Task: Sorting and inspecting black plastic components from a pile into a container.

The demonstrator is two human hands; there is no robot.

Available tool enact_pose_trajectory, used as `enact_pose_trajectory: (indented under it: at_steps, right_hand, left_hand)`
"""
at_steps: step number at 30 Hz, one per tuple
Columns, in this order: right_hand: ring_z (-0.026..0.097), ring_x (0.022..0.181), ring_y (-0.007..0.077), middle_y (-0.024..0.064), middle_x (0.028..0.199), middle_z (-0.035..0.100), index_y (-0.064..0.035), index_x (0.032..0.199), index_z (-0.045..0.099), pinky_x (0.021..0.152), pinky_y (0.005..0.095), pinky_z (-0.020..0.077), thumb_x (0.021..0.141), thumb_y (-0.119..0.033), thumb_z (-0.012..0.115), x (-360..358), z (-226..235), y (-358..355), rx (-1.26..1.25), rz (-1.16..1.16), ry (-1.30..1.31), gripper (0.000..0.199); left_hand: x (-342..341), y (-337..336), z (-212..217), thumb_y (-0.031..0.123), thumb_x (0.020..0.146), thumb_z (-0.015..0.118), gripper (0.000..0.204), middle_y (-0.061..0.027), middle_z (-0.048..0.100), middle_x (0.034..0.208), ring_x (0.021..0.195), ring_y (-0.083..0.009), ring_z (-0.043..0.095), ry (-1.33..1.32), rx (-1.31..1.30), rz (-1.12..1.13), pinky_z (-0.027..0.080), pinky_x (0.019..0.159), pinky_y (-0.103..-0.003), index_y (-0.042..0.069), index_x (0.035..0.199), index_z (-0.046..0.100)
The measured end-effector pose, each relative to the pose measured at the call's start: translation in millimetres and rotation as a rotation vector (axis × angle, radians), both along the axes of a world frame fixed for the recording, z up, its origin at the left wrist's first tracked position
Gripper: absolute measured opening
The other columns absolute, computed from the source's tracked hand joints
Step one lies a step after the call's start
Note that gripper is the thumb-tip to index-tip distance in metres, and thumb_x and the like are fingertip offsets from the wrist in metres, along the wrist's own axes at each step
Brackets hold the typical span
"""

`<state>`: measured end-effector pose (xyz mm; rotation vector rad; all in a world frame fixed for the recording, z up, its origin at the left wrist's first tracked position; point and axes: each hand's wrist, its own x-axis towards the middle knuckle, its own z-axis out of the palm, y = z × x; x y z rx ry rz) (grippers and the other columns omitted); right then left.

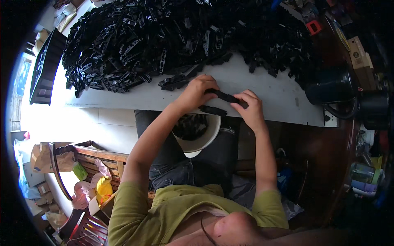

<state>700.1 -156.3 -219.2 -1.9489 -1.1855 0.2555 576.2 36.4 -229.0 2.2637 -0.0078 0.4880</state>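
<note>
Both hands hold one long black plastic strip (227, 97) between them, just above the near edge of the white table top (262, 88). The left hand (198, 91) is closed on the left end of the strip, with the fingers curled over it and the thumb below. The right hand (250, 107) pinches the right end, the fingertips pressed together on the piece. The strip lies nearly flat, a little tilted down toward the right hand.

Just under the hands, a second black strip (213, 110) rests across the rim of a white bowl (204, 140). The bowl stands on the lap of the person, and it contains more small black pieces (they are too dark to tell apart one by one).

A few loose black parts (177, 80) lie on the table just beside the left hand. Beyond them, a very big heap of black plastic parts (164, 37) covers most of the far side of the table. A dark kettle (334, 88) with a handle stands at the right end of the table, well apart from the hands.

On the left, lower down, there is a wooden bench (96, 158) with bags and coloured cloth on it. The person wears an olive green shirt (164, 209) and dark jeans.
</note>
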Motion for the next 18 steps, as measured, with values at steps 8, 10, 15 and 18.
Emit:
enact_pose_trajectory:
  at_steps: [8, 10, 15, 18]
  right_hand:
    - [0.055, 0.089, 0.0286, 0.0071, 0.088, 0.061, -0.0035, 0.085, 0.069, 0.079, 0.0392, 0.0418, 0.062, -0.012, 0.080, -19.8, -10.1, 23.8, 0.109, -0.025, -0.186, 0.027]
    - [0.053, 0.090, 0.0289, 0.0069, 0.091, 0.059, -0.0048, 0.087, 0.069, 0.080, 0.0405, 0.0409, 0.063, -0.013, 0.080, -36.3, -17.7, 24.6, 0.118, -0.114, -0.189, 0.028]
    - [0.053, 0.098, 0.0272, 0.0085, 0.098, 0.058, -0.0074, 0.099, 0.069, 0.086, 0.0404, 0.0415, 0.074, -0.016, 0.075, -42.9, -5.2, 11.0, 0.084, 0.044, -0.145, 0.027]
    - [0.054, 0.104, 0.0268, 0.0097, 0.105, 0.058, -0.0085, 0.106, 0.067, 0.093, 0.0401, 0.0416, 0.079, -0.013, 0.069, 25.4, -16.3, 4.5, 0.168, -0.300, -0.249, 0.027]
  left_hand:
    - [-9.3, 2.5, -3.6, 0.004, 0.064, 0.077, 0.028, -0.0127, 0.064, 0.096, 0.096, -0.0313, 0.060, -0.011, -0.045, -0.030, 0.048, 0.084, -0.039, 0.003, 0.091, 0.070]
    - [-15.1, 3.2, -3.9, 0.005, 0.063, 0.077, 0.030, -0.0121, 0.064, 0.097, 0.097, -0.0312, 0.059, -0.063, -0.030, 0.036, 0.047, 0.086, -0.039, 0.003, 0.092, 0.070]
    - [-61.1, 3.6, 5.3, 0.006, 0.066, 0.075, 0.029, -0.0106, 0.063, 0.101, 0.101, -0.0308, 0.057, 0.047, -0.001, -0.067, 0.045, 0.089, -0.041, 0.005, 0.095, 0.070]
    - [-93.8, 5.3, 14.9, 0.007, 0.069, 0.074, 0.026, -0.0112, 0.061, 0.109, 0.104, -0.0309, 0.055, 0.034, 0.058, -0.101, 0.045, 0.089, -0.041, 0.006, 0.094, 0.070]
